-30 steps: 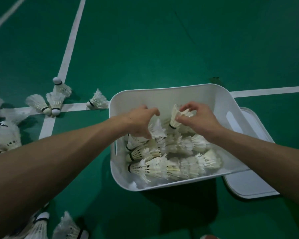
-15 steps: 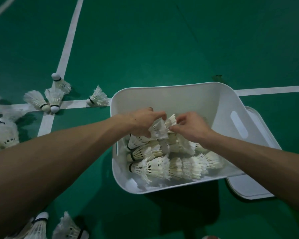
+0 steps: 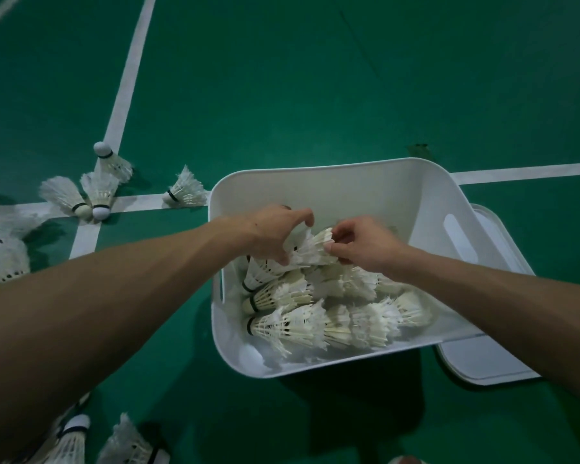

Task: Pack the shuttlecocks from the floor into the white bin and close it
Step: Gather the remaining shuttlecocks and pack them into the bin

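Note:
A white bin (image 3: 332, 182) stands open on the green floor, with several white feather shuttlecocks (image 3: 288, 326) lying in rows inside it. Both my hands reach into the bin. My right hand (image 3: 362, 244) pinches the feather end of one shuttlecock (image 3: 315, 249) held above the rows. My left hand (image 3: 272, 234) curls its fingers round the other side of that same shuttlecock. The bin's white lid (image 3: 482, 360) lies flat on the floor, partly under the bin's right side.
Loose shuttlecocks lie on the floor: several by the white court lines at left (image 3: 98, 192), a pile at the far left edge (image 3: 0, 259), and more at the bottom left (image 3: 74, 443). White court lines (image 3: 128, 78) cross the floor.
My right hand has carried its shuttlecock leftward to meet my left hand near the bin's middle. Both hands now hold it together.

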`<move>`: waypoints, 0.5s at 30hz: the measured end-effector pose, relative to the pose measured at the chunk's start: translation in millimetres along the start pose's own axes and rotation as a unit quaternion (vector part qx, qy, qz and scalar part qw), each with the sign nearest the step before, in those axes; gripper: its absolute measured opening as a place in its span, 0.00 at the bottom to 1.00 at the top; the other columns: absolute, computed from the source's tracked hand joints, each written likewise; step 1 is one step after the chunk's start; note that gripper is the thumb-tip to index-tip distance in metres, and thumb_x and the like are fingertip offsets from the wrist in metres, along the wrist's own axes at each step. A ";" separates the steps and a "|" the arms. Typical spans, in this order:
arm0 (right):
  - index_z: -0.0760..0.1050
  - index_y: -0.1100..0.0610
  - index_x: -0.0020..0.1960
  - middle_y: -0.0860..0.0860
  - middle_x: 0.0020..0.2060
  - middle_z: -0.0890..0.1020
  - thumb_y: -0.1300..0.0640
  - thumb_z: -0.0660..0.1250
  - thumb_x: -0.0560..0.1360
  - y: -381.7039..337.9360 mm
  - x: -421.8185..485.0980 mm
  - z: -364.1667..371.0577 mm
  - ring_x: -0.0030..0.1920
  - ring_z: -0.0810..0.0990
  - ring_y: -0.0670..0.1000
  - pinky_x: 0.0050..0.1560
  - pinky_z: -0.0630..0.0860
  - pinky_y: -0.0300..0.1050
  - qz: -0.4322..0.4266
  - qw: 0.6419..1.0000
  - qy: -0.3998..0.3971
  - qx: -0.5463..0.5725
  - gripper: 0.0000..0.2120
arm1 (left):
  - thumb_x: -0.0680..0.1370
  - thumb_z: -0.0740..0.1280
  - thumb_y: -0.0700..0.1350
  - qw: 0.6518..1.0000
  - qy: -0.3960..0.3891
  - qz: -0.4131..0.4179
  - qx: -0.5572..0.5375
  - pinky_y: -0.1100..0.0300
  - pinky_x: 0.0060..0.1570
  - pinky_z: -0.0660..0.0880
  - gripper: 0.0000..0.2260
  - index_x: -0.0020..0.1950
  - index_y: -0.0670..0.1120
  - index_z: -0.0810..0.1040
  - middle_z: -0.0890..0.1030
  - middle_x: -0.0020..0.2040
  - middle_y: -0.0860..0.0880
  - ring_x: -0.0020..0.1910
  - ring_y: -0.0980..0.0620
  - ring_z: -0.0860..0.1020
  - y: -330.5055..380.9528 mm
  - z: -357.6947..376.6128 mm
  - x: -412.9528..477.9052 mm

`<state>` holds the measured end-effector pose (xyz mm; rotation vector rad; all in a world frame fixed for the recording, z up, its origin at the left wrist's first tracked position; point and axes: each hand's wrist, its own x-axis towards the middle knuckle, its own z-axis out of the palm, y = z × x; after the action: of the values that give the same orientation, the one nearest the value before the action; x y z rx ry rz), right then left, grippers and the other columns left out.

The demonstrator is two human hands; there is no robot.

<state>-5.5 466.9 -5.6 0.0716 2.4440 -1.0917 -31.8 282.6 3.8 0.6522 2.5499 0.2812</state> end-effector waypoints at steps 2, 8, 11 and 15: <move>0.80 0.59 0.49 0.53 0.41 0.84 0.54 0.73 0.73 -5.0 -3.0 -6.5 0.42 0.83 0.51 0.44 0.81 0.46 -0.003 0.999 0.004 -0.033 0.10 | 0.71 0.75 0.44 1.000 0.000 0.001 0.000 0.54 0.52 0.71 0.34 0.71 0.55 0.61 0.74 0.63 0.45 0.56 0.46 0.73 0.3 -1.1 -2.7; 0.79 0.57 0.55 0.51 0.47 0.83 0.45 0.75 0.69 -26.1 -18.6 -23.0 0.45 0.82 0.49 0.46 0.81 0.46 -0.055 0.978 0.037 -0.197 0.21 | 0.72 0.73 0.49 1.000 0.019 0.010 0.015 0.55 0.55 0.69 0.34 0.73 0.53 0.60 0.71 0.65 0.46 0.57 0.47 0.73 4.0 -10.9 -18.6; 0.78 0.57 0.59 0.51 0.53 0.82 0.43 0.73 0.70 -37.5 -27.5 -23.5 0.51 0.80 0.50 0.53 0.78 0.46 -0.087 0.959 0.059 -0.263 0.23 | 0.73 0.72 0.51 0.998 0.049 0.020 0.031 0.57 0.56 0.68 0.32 0.72 0.51 0.61 0.70 0.66 0.47 0.57 0.49 0.72 4.7 -20.9 -30.5; 0.76 0.55 0.62 0.51 0.58 0.80 0.44 0.72 0.71 -63.1 -40.0 -23.5 0.56 0.77 0.49 0.58 0.72 0.44 -0.131 0.945 0.078 -0.289 0.24 | 0.74 0.70 0.53 0.993 0.106 0.027 0.054 0.54 0.63 0.69 0.29 0.72 0.49 0.63 0.69 0.68 0.48 0.62 0.48 0.71 2.1 -40.9 -49.0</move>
<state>6.6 446.0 68.9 -0.3751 2.8771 -0.4318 -14.1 257.0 59.6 0.7692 2.7684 0.2420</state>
